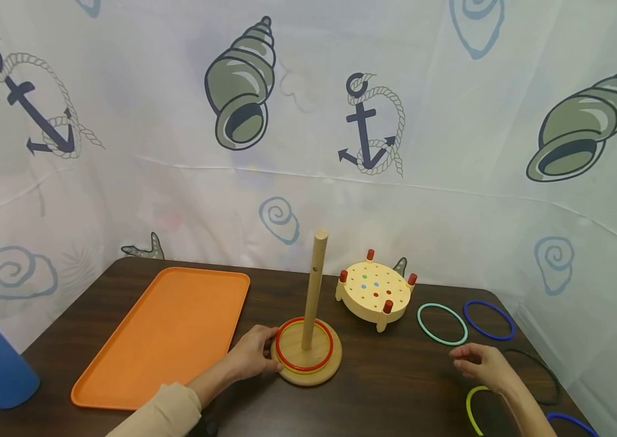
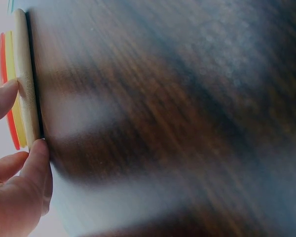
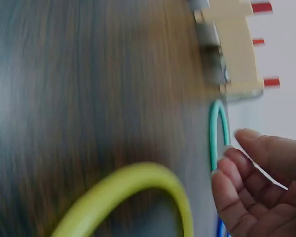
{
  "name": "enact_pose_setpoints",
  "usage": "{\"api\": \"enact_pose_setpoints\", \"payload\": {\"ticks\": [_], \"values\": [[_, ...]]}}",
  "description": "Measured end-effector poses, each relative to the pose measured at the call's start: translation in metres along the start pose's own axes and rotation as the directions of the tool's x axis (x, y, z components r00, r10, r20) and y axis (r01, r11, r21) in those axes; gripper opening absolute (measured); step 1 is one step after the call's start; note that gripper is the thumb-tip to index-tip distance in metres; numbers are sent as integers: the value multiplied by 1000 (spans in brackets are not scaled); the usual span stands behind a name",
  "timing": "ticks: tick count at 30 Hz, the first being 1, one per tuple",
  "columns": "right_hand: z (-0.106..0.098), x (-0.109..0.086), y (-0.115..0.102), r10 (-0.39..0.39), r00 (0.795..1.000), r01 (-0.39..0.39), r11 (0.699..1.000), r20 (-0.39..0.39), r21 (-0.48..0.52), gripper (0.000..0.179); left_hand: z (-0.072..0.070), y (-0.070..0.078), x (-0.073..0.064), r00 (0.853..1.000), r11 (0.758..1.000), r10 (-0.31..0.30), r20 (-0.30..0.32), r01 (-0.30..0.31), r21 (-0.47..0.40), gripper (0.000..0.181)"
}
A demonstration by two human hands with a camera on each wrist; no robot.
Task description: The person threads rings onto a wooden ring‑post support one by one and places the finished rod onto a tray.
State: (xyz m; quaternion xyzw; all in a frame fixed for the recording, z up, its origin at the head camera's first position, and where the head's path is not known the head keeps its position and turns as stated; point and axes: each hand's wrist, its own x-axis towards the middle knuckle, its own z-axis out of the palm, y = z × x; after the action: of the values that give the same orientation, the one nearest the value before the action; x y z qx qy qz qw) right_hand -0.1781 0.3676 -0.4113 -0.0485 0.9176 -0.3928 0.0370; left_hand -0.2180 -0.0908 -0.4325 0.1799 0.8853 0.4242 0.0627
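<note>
Wooden base (image 1: 308,380) gets gripped at its 9 o'clock edge by the left hand (image 1: 252,354); nothing's held by the right hand (image 1: 484,367), fingers loosely curled. Near its 11 o'clock, a teal ring (image 1: 452,344): probably light, stiff, kinda slick, best pinched by the near rim.

White fabric walls (image 1: 308,54), printed with anchors (image 1: 363,135) and seashells (image 1: 243,76), stand behind and beside a dark wood-grain table (image 1: 385,376).
</note>
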Motion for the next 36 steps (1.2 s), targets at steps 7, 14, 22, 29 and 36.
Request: {"api": "enact_pose_setpoints", "payload": {"ticks": [7, 14, 22, 29, 36], "values": [[-17, -11, 17, -70, 996, 81, 974, 58, -210, 18, 0, 1, 0, 1000, 1000, -8, -2, 8, -6, 72], [-22, -13, 22, -39, 990, 59, 987, 134, -148, 16, -1, 1, 0, 1000, 1000, -16, 0, 16, -12, 72], [-20, -13, 27, -92, 979, 119, 982, 181, -145, 13, 0, 0, 1, 1000, 1000, -6, 6, 6, 0, 71], [-8, -10, 24, -118, 991, 130, 965, 68, -229, 7, -1, 0, 1, 1000, 1000, 7, 10, -7, -3, 71], [4, -5, 21, -79, 997, 77, 961, 3, -264, 7, 0, -2, 2, 1000, 1000, 15, 9, -15, -1, 71]]}}
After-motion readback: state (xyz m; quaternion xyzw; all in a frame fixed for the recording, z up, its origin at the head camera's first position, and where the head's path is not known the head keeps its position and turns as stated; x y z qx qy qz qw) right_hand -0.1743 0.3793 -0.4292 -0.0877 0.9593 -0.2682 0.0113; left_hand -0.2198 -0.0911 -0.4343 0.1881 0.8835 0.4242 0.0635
